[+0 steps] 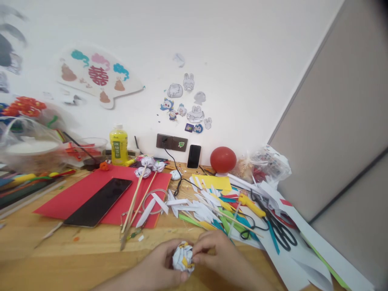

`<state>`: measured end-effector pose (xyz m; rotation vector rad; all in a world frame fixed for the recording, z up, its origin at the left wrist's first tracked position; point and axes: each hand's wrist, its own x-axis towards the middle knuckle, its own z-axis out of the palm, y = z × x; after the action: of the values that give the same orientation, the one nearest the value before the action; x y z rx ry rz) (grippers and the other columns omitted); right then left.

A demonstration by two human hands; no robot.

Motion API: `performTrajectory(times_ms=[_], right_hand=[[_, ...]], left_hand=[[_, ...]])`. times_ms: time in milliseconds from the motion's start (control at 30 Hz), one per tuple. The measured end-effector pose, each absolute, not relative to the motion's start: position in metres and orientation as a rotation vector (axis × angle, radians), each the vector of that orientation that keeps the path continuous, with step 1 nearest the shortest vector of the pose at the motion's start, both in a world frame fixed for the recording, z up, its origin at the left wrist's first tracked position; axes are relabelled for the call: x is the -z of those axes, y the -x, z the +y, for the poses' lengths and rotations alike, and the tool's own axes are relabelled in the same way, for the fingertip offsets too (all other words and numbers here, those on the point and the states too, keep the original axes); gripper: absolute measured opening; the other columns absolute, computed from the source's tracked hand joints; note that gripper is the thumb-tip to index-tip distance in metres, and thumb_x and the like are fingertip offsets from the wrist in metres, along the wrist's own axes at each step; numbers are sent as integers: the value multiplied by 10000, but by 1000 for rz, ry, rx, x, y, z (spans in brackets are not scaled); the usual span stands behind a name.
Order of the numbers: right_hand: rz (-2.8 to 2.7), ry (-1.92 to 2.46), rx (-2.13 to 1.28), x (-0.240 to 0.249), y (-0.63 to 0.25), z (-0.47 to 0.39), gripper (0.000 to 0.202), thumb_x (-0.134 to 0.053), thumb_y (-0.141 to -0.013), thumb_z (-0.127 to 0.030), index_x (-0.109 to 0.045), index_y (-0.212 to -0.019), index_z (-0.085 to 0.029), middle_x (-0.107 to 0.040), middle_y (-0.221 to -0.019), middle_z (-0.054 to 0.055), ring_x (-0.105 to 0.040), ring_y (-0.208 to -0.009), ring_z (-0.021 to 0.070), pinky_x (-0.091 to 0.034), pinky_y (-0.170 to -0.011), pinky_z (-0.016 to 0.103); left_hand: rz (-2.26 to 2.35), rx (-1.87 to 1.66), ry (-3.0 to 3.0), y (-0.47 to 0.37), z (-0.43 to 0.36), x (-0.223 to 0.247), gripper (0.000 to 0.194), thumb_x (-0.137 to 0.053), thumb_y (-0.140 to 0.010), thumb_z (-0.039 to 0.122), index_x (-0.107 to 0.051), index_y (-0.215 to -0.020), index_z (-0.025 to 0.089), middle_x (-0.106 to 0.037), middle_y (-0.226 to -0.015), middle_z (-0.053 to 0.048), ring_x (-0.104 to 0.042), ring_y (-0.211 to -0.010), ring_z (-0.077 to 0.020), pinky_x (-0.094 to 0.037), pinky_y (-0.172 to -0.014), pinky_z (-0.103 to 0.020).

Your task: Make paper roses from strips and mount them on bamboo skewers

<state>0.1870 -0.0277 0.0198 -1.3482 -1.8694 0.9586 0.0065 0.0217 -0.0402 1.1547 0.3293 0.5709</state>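
You cupped a round white-and-yellow bundle of folded paper low over the pale wooden tabletop, just below the centre of the view. Taking that bundle as the middle of the clock, your left hand lay at nine, its thumb and fingers curled around the paper and closed firmly on it. Your right hand worked at three, its thumb and forefinger nearly together at the paper's edge; whether they pinched a flap or only pressed on it, you could not tell from this angle.

The bundle looked well advanced, its overlapping layers already gathered into a compact ball, though your right fingertips at its rim suggested the shaping was not complete. No stick showed on it; its underside was hidden.

At eleven o'clock, rounded white paper clusters sat at the upper ends of pale wooden sticks, apparently finished. From twelve to two o'clock lay plenty of unused material: loose white paper strips mixed with coloured ones. A yellow-handled corded tool, seemingly a glue gun, rested at two, with black-handled scissors just beyond, both out of your hands.
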Motion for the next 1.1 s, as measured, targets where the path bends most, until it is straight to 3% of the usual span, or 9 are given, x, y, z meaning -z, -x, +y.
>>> performTrajectory(times_ms=[300, 533, 667, 1100], right_hand=[[-1905, 1438, -874, -17, -184, -31, 53, -704, -654, -140, -713, -677, -186, -594, -625, -37, -518, -610, 91, -376, -594, 184], [-1665, 1343, -1220, -18, -187, -29, 87, -645, -661, -151, -722, -696, -170, -625, -642, -10, -547, -614, 106, -417, -599, 201], [-1548, 1345, -1321, -12, -187, -28, 88, -631, -661, -145, -715, -687, -146, -559, -540, -32, -492, -506, 77, -382, -521, 190], [-1923, 1371, -927, -10, -189, -28, 76, -680, -684, -169, -734, -722, -208, -630, -640, -26, -526, -600, 98, -373, -564, 185]], left_hand=[[326, -560, -1195, -7, 21, 39, 424, -800, -564, 219, -628, -951, 191, -662, -833, 10, -573, -837, -199, -368, -741, -295], [302, -528, -1188, -7, 20, 35, 371, -790, -585, 209, -640, -924, 194, -661, -834, 18, -572, -805, -176, -365, -728, -281], [278, -534, -1168, -7, 20, 34, 408, -801, -571, 226, -634, -939, 180, -668, -856, 2, -574, -834, -182, -369, -752, -290], [364, -528, -1238, -6, 18, 31, 348, -752, -568, 146, -633, -894, 165, -629, -771, 26, -549, -774, -169, -361, -706, -269]])
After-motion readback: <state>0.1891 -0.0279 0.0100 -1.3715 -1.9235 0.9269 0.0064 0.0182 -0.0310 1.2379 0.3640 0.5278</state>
